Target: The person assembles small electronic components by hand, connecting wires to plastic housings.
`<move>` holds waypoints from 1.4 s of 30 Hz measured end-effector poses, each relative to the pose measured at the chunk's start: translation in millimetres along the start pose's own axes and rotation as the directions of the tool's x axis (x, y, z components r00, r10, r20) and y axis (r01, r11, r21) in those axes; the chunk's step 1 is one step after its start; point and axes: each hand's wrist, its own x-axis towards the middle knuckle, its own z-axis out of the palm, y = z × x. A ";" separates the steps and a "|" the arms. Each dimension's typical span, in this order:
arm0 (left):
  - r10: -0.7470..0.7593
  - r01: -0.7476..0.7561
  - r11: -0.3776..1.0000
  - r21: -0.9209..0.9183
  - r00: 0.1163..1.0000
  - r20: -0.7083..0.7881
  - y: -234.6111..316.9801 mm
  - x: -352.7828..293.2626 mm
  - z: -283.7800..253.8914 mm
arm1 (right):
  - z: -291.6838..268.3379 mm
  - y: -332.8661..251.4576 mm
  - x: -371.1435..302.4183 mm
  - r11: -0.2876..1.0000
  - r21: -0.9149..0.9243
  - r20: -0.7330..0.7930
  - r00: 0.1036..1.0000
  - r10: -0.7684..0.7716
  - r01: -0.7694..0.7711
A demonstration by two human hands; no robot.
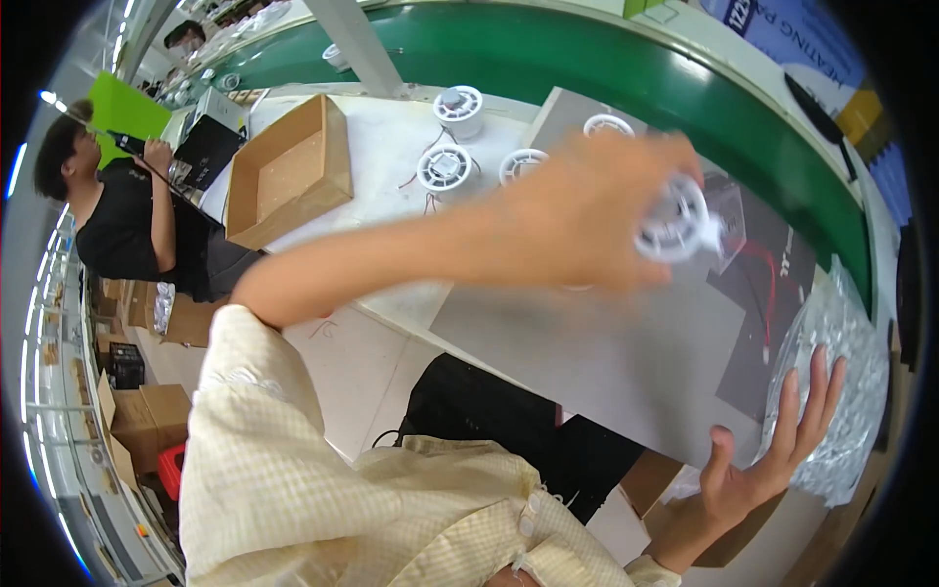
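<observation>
My left arm reaches across to the right over a grey board (558,338). Its hand (597,210), blurred by motion, is closed around a white round slotted housing (675,223). A red wire (770,293) with a small plug trails near that piece and lies over the board. My right hand (758,474) is at the lower right, fingers spread, with nothing in it. Beside it is a heap of clear bubble wrap (846,430). Similar white housings (445,169) with thin wires stand on the table past my left forearm; my hand partly covers some of them.
A shallow cardboard box (293,181) sits on the white table at the left. Along the far side runs a green conveyor belt (489,44), with a metal post (357,49) before it. A co-worker (122,220) in black is at the left, holding a dark tool.
</observation>
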 end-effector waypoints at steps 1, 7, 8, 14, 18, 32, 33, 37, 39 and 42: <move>-0.007 0.007 0.998 0.057 1.000 -0.003 -4.9 6.3 -26.1 | -1.8 7.7 -4.4 1.000 0.001 -0.012 1.000 -0.012 0.012; -0.125 0.147 0.848 0.509 0.989 -0.078 -90.1 43.6 -110.0 | 1.8 36.4 -34.6 0.985 0.051 0.147 0.977 0.156 -0.165; -0.129 0.160 0.841 0.518 0.987 -0.094 -196.8 66.3 -149.0 | 1.1 35.5 -36.3 0.981 0.072 0.177 0.971 0.163 -0.178; -0.431 0.251 0.660 0.708 0.898 0.084 -368.8 31.5 -139.5 | 11.7 39.9 -37.0 0.952 0.100 0.268 0.929 0.255 -0.290; -0.527 0.271 0.669 0.692 0.829 0.185 -367.5 38.4 -145.6 | 10.5 48.4 -39.0 0.932 0.133 0.310 0.908 0.283 -0.336; 0.075 -0.239 0.928 0.284 0.870 0.488 -145.4 92.8 18.6 | 37.7 179.9 -70.7 0.845 -0.155 0.255 0.806 0.535 -0.512; 0.062 -0.226 0.926 0.301 0.880 0.471 -144.5 93.9 16.2 | 42.8 183.3 -65.2 0.837 -0.164 0.245 0.800 0.547 -0.522; 0.119 -0.214 0.856 0.471 0.967 0.224 -69.7 73.5 29.4 | 67.5 200.6 -58.3 0.803 -0.306 0.195 0.792 0.578 -0.511; 0.262 -0.296 0.868 0.400 0.955 0.139 -18.0 49.7 45.3 | 67.9 199.0 -63.4 0.761 -0.331 0.214 0.741 0.636 -0.558; 0.210 -0.297 0.833 0.467 0.950 0.229 57.2 0.4 54.5 | 59.6 183.4 -47.4 0.818 -0.245 0.085 0.829 0.552 -0.520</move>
